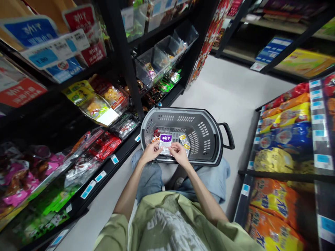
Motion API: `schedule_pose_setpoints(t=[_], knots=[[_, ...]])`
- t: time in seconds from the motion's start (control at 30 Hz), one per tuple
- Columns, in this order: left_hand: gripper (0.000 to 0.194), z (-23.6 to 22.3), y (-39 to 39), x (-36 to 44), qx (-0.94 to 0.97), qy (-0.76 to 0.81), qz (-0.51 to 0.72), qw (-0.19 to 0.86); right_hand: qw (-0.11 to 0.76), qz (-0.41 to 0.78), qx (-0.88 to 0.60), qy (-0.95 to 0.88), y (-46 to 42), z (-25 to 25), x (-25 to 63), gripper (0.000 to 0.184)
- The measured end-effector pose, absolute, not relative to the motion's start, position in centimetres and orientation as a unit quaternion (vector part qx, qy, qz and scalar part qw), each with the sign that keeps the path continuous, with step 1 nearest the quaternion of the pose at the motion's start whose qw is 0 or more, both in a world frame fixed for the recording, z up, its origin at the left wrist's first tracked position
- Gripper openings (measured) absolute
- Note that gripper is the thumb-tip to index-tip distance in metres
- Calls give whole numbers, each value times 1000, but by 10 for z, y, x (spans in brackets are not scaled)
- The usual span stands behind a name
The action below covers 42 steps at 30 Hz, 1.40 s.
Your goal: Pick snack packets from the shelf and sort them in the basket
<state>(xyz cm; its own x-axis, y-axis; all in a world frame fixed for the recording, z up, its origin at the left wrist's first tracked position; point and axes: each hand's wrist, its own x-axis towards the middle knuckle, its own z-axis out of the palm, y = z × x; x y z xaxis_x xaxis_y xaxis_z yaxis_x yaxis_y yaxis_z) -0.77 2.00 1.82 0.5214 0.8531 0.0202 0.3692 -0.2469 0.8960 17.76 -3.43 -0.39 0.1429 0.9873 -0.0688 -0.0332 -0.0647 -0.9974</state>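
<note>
Between my two hands is a small white and purple snack packet (165,142), its printed front facing up. My left hand (151,152) pinches its left edge, and my right hand (179,153) pinches the lower right edge. Both hands are over the near side of a grey shopping basket (209,120), whose black handle (228,136) sticks out to the right. Inside the basket, beyond my hands, lie a silver and yellow packet (184,142) and some red packets (160,132), partly hidden by the held one.
At left, a black shelf holds snack packs, including red packets (104,148) and pink packs (19,184). Clear plastic bins (167,52) line the shelf farther back. Another rack at right carries blue bags (290,137) and orange bags (274,198). Pale floor (222,80) lies beyond the basket.
</note>
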Motion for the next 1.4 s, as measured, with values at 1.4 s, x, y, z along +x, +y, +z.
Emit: schedule_pose_setpoints(t=[1.4], knots=[[24, 22, 20, -6, 698, 416, 297, 502, 541, 509, -521, -421, -35, 0, 182, 31]])
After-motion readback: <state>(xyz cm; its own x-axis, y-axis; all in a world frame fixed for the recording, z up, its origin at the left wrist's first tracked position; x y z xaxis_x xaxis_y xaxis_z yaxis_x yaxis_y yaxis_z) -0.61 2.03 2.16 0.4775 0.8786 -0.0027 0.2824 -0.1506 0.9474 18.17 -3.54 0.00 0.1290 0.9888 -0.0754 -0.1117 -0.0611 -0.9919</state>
